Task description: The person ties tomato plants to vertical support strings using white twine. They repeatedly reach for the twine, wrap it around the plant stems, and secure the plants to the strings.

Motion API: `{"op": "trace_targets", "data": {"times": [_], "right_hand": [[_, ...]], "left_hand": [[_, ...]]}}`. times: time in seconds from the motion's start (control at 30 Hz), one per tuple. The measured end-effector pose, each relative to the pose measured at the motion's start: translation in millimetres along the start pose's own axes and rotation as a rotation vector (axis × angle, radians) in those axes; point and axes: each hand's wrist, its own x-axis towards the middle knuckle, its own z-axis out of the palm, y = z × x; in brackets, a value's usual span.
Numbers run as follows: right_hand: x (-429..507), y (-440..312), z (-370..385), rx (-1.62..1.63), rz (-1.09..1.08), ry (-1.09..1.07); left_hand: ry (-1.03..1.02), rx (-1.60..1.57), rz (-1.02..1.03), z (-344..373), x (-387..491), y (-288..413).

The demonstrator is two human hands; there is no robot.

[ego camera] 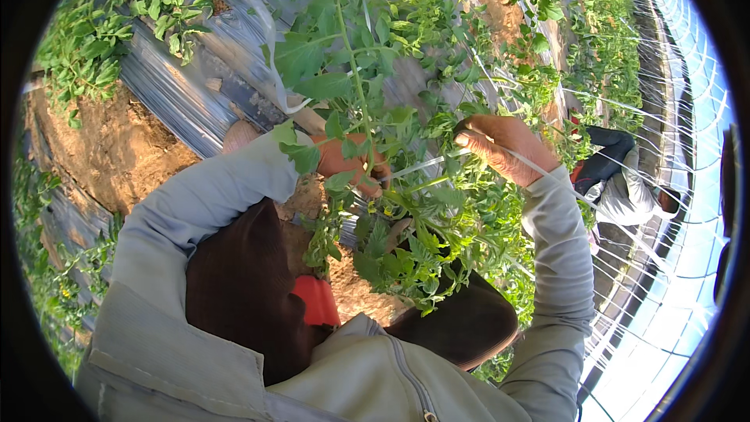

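A white plastic twine (pixel 430 162) stretches between my two hands beside a leafy green tomato plant (pixel 358 79). My left hand (pixel 353 165) is curled at the plant's stem, partly behind leaves, with the twine coming out at its fingers. Up and to the right, my right hand (pixel 507 146) pinches the twine between thumb and fingers, and a length of it passes over the wrist towards the lower right. Lower leaves (pixel 410 269) of the plant hang over my knee. A pale flat strip (pixel 266 17) curves down from the top left towards the plant.
Silvery plastic mulch (pixel 170 82) covers the beds, with bare soil (pixel 126 146) between them. A red object (pixel 316 300) lies between my legs. Another person (pixel 624 187) is low among the plants at the right, near many white strings (pixel 650 146). More plant rows stand left and right.
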Motion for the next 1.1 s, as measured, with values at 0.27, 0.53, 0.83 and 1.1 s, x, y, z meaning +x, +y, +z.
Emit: {"op": "trace_targets", "data": {"times": [0.27, 0.53, 0.83, 1.1], "right_hand": [[-13.8, 24.6, 36.4, 0.576, 0.073, 0.061], [-9.5, 21.5, 71.7, 1.459, 0.179, 0.009], [6.6, 6.8, 95.4, 1.087, -0.408, 0.217], [9.8, -17.9, 90.3, 1.11, -0.393, 0.159]], "left_hand": [[0.232, -0.22, -0.015, -9.8, 5.3, -2.1], [0.461, -0.216, 0.125, -11.4, 9.1, -16.9], [0.484, -0.543, -0.101, -19.2, 11.5, -24.5], [0.519, -0.58, -0.082, -22.2, 14.6, -31.8]]}}
